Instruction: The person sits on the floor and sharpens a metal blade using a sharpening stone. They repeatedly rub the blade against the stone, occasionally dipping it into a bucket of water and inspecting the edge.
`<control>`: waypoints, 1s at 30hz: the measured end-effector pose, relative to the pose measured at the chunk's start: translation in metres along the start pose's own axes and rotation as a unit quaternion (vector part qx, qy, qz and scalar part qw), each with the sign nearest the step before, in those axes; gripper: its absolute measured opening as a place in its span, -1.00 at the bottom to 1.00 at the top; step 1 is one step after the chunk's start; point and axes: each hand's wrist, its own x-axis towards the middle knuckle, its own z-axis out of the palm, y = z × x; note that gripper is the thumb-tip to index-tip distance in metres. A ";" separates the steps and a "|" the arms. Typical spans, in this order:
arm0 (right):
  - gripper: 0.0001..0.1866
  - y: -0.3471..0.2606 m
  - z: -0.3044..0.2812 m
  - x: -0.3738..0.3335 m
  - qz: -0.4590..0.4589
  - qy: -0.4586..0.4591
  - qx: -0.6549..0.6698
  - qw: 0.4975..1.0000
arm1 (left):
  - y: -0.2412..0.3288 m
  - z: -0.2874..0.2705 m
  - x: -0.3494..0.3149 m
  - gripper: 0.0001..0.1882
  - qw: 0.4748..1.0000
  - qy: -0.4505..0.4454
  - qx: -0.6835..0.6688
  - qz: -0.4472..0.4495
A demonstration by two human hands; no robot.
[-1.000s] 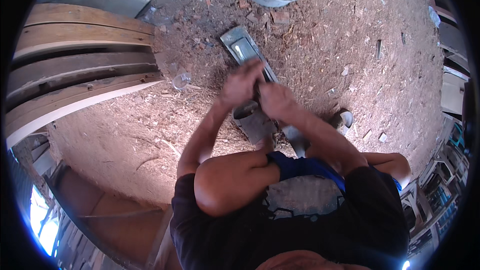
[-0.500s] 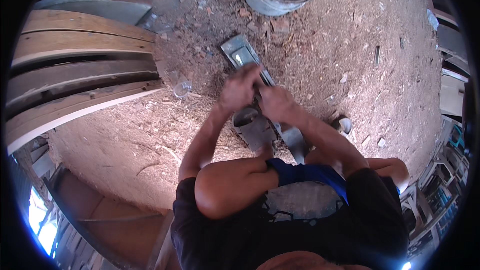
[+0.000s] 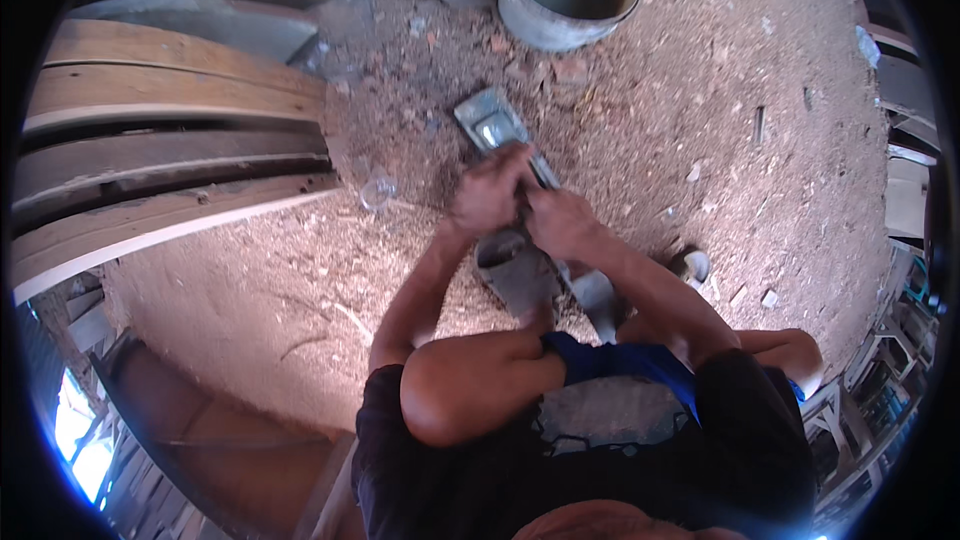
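Note:
My left hand (image 3: 489, 192) and my right hand (image 3: 562, 224) meet in front of me, low over a long narrow grey slab (image 3: 468, 112). Fingers of both are curled in and closed, but what they grip is hidden beneath them. On the slab's far end is a smooth, shiny rectangular block (image 3: 497, 128), which looks wet. The slab's dark edge shows beyond my right fingers. Just nearer than my hands, by my foot, lies a flat grey-brown piece (image 3: 522, 283) with a dark round part at its far end.
Wood chips and dust cover the ground (image 3: 680, 140). A round bucket (image 3: 545, 32) of greyish liquid stands ahead. Stacked planks (image 3: 170, 150) jut in from the left, near a clear cup (image 3: 377, 193). A small rounded pale object (image 3: 697, 265) lies right of my forearm.
The whole view has shifted slightly, so the bucket, slab and hands all appear lower and further right. Both hands stay closed together over the slab.

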 end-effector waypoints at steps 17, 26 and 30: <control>-0.40 -0.029 -0.053 0.032 -0.018 -0.023 -0.013 0.999 | -0.030 -0.037 0.039 -0.37 0.994 -0.090 0.028 -0.063; -0.36 0.020 0.027 -0.057 0.018 -0.097 -0.038 0.994 | 0.049 0.024 -0.052 -0.42 0.996 -0.054 -0.042 -0.060; -0.33 -0.006 0.002 -0.002 -0.019 -0.002 -0.041 0.999 | 0.002 -0.009 0.000 -0.42 0.999 0.010 0.042 -0.003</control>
